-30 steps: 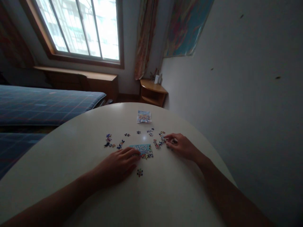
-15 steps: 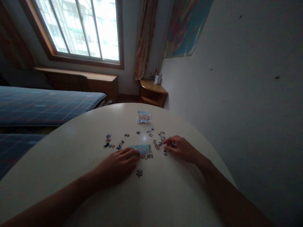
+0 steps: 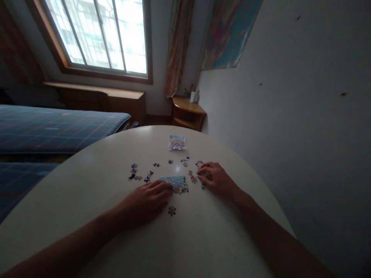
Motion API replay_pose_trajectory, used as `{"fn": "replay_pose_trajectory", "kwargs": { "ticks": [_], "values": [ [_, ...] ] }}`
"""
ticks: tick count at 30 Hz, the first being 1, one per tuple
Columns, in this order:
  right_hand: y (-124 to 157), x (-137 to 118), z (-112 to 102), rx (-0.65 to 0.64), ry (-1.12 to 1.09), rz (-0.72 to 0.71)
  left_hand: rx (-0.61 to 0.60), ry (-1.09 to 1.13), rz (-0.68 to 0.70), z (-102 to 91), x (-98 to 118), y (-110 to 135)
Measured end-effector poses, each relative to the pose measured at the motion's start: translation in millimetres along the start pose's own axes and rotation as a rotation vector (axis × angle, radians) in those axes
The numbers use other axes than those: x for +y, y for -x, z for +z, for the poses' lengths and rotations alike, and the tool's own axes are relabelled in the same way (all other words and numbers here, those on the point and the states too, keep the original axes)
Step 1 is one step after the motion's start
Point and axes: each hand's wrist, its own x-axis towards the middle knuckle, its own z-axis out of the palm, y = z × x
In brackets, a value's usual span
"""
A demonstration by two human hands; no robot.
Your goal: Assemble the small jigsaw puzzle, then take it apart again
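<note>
On the white table, my left hand (image 3: 152,195) lies nearly flat, its fingers stretched over the left part of a joined jigsaw puzzle section (image 3: 181,184). That section is blue with white lettering along the top and has mixed colours at its lower edge. My right hand (image 3: 218,179) reaches over loose puzzle pieces (image 3: 199,163) at the right, thumb and fingers apart, partly covering some of them. Pink-toned pieces (image 3: 192,177) lie just left of its fingertips. One single puzzle piece (image 3: 172,211) rests nearer me, below the joined section.
More loose pieces (image 3: 133,172) lie on the left of the round table (image 3: 116,150). A small printed packet (image 3: 177,143) is near the far edge. Beyond stand a bed with a plaid mattress (image 3: 58,129) and a corner shelf (image 3: 188,106). A wall rises on the right.
My right hand has shifted slightly, its fingers now reaching further over the right-hand pieces. My left hand stays on the joined section. The whole view has moved a little.
</note>
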Motion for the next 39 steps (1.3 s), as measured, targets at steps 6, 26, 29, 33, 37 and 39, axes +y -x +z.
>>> {"fn": "replay_pose_trajectory", "kwargs": {
  "ticks": [6, 26, 29, 33, 37, 39],
  "values": [
    [-2, -1, 0, -0.001, -0.035, 0.003, 0.037, -0.01, 0.002, -0.3, 0, 0],
    [-2, 3, 6, 0.028, -0.11, -0.028, 0.175, 0.07, -0.522, 1.5, -24, 3],
    [-2, 5, 7, 0.03, -0.117, -0.037, 0.239, 0.09, -0.538, -1.6, -31, 5],
    [-2, 6, 8, 0.026, -0.12, -0.043, 0.301, 0.149, -0.596, -7.8, -38, 7],
    [-2, 6, 8, 0.014, -0.12, -0.032, 0.331, 0.197, -0.655, -11.3, -43, 8],
    [-2, 5, 7, 0.009, -0.117, -0.032, 0.339, 0.2, -0.669, -11.7, -45, 9]
  ]
}}
